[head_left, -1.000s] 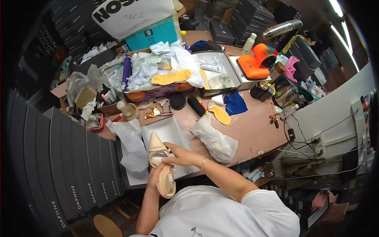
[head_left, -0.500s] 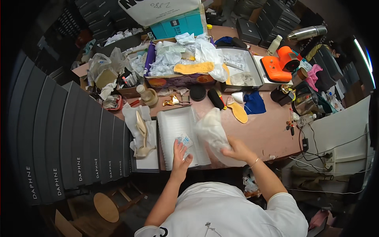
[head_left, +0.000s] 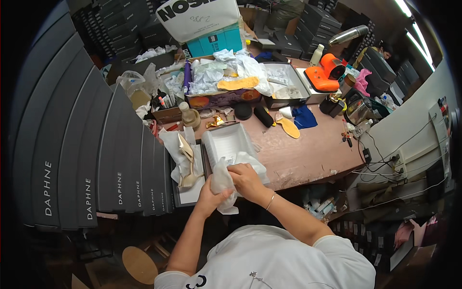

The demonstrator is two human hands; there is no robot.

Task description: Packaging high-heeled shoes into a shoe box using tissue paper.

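Both forearms reach forward; the left hand (head_left: 210, 196) and right hand (head_left: 245, 179) each clutch crumpled white tissue paper (head_left: 225, 183), apparently wrapped around something, over the open white shoebox (head_left: 226, 142) at the brown table (head_left: 308, 156) edge.

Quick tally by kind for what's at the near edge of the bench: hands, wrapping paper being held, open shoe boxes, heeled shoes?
Hands: 2, left hand and right hand, both gripping the paper
White tissue paper bundle: 1
Open white shoe box: 1
Gold high-heeled shoe, lying on paper left of the box: 1
Total: 5
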